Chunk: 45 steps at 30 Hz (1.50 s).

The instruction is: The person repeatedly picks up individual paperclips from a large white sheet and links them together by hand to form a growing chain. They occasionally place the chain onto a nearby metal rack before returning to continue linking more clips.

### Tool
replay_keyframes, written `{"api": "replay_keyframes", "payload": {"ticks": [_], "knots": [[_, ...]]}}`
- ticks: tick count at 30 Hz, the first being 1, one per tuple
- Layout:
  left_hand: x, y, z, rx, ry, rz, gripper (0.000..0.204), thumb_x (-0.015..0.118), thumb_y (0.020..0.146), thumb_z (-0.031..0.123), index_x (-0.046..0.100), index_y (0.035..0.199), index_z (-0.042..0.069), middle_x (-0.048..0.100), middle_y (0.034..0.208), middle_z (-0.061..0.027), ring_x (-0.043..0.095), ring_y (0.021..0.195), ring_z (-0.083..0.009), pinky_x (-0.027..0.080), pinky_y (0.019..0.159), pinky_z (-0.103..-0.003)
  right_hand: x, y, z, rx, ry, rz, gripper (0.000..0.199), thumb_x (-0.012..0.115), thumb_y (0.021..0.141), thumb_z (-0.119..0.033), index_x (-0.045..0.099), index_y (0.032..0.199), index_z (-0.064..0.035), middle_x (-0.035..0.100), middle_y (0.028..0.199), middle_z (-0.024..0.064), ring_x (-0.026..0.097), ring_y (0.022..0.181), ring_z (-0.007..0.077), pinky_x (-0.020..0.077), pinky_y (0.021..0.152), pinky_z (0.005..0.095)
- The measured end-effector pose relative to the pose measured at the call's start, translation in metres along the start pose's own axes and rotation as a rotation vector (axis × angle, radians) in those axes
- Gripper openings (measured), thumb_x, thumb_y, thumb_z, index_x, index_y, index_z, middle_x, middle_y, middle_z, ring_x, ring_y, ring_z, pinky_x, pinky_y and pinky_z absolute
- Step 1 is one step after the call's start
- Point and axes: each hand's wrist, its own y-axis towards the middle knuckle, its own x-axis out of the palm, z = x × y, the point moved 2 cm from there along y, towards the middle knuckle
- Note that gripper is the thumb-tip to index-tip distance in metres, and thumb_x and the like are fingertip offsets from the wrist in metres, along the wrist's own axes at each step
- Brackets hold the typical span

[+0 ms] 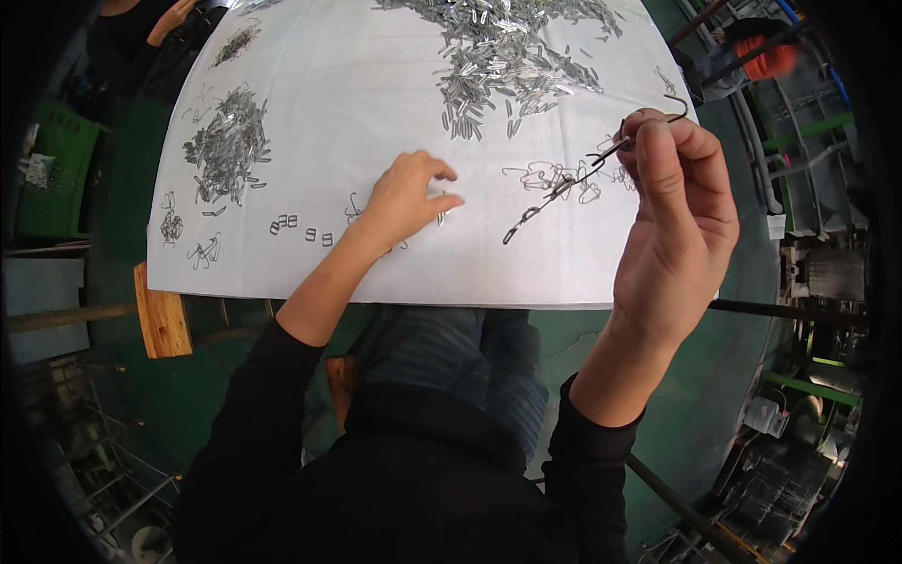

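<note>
Raised above the right side of the white-covered table, my right hand (pixel 676 207) pinches a short metal chain (pixel 561 187) between thumb and fingers. Dark wire links trail from it down to the left, and a bent wire hook (pixel 680 105) juts out above the fingertips. My left hand (pixel 409 197) is low over the middle of the table, its thumb and forefinger apart with nothing visible between them. A small shiny metal piece (pixel 442 217) lies just below that thumb. Wire pieces beside the left wrist are partly covered by it.
A large heap of flat metal links (pixel 489 66) spreads across the far side of the white tabletop (pixel 324 122). Another pile (pixel 228 146) sits at left. Loose wire hooks (pixel 554 176) lie beyond the chain, and several small clips (pixel 310 235) lie near the front edge.
</note>
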Motion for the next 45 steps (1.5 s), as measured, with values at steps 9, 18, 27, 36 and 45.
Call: {"api": "replay_keyframes", "payload": {"ticks": [9, 18, 27, 36, 45], "knots": [[0.041, -0.002, -0.03, 0.071, 0.012, 0.047, 0.028, 0.073, 0.069, 0.012, 0.061, 0.093, 0.006, 0.059, 0.086, -0.0077, 0.056, 0.087, -0.0254, 0.045, 0.077, -0.034, -0.002, -0.001, 0.001, 0.035, 0.046, 0.056, 0.012, 0.067, 0.081, -0.001, 0.061, 0.091, 0.0016, 0.062, 0.083, 0.0016, 0.055, 0.075, 0.0059, 0.0425, 0.07, 0.0171], [-0.058, 0.041, 0.078, 0.157, -0.865, 0.118, 0.017, 0.065, 0.083, 0.004, 0.062, 0.099, -0.001, 0.066, 0.087, -0.005, 0.061, 0.08, -0.01, 0.05, 0.074, -0.023, -0.001, 0.0, 0.016, 0.121, -0.089, 0.003, 0.011, 0.07, 0.079, -0.005, 0.063, 0.083, 0.0017, 0.063, 0.08, 0.0026, 0.055, 0.076, 0.008, 0.044, 0.072, 0.0208], [-0.092, 0.033, 0.137, 0.348, -0.872, 0.208, 0.015, 0.068, 0.077, 0.007, 0.067, 0.091, 0.0, 0.067, 0.078, -0.005, 0.063, 0.071, -0.0099, 0.05, 0.064, -0.021, 0.001, 0.003, 0.016, 0.115, -0.214, 0.031, 0.011, 0.071, 0.079, -0.008, 0.064, 0.08, 0.0011, 0.063, 0.073, 0.0015, 0.055, 0.07, 0.0066, 0.0423, 0.067, 0.0194], [-0.097, 0.035, 0.145, 0.417, -0.821, 0.194, 0.016, 0.066, 0.08, 0.003, 0.067, 0.096, 0.001, 0.067, 0.087, -0.005, 0.062, 0.079, -0.009, 0.049, 0.07, -0.021, -0.033, 0.026, 0.044, 0.069, -0.288, 0.001, 0.011, 0.069, 0.08, -0.01, 0.066, 0.082, 0.0003, 0.064, 0.073, 0.0018, 0.056, 0.073, 0.0079, 0.0444, 0.066, 0.0224], [-0.105, 0.047, 0.126, 0.508, -0.784, 0.306, 0.018, 0.067, 0.08, 0.005, 0.067, 0.097, 0.003, 0.068, 0.089, -0.0064, 0.063, 0.08, -0.0106, 0.049, 0.074, -0.02, -0.085, 0.055, 0.204, 0.378, -1.373, -0.654, 0.012, 0.064, 0.08, -0.019, 0.066, 0.087, -0.0099, 0.066, 0.092, 0.0075, 0.062, 0.087, 0.0265, 0.0483, 0.074, 0.0368]]}}
